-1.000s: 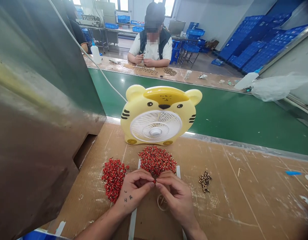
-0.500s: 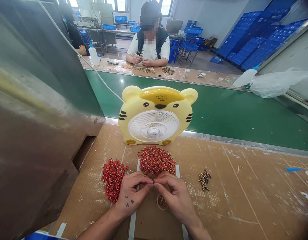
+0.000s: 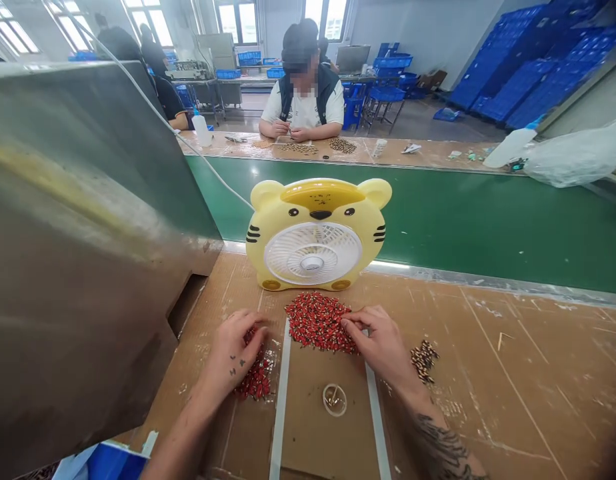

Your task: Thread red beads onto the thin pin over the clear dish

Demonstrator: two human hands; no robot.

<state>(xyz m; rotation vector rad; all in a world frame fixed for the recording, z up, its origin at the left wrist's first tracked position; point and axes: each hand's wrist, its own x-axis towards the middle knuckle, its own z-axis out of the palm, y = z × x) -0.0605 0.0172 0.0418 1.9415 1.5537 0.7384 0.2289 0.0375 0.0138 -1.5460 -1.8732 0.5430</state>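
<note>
My left hand lies over a pile of small red-and-gold beads, covering its upper part. My right hand reaches the right edge of a larger pile of the same red beads, with fingertips on or beside it. Whether either hand holds a bead is hidden. To the right of that hand sits a small heap of brown-gold beads. A small round ring-shaped dish lies between my hands, nearer me, and neither hand touches it.
Cardboard covers the bench, with white strips on it. Behind the beads stands a yellow tiger-shaped fan. A steel housing rises at left. Beyond a green belt, a co-worker works at a facing bench. Blue crates are stacked behind.
My hands were together pinching a small red item above the ring. They have moved apart, the left onto the left pile and the right to the larger pile. My view has tilted upward.
</note>
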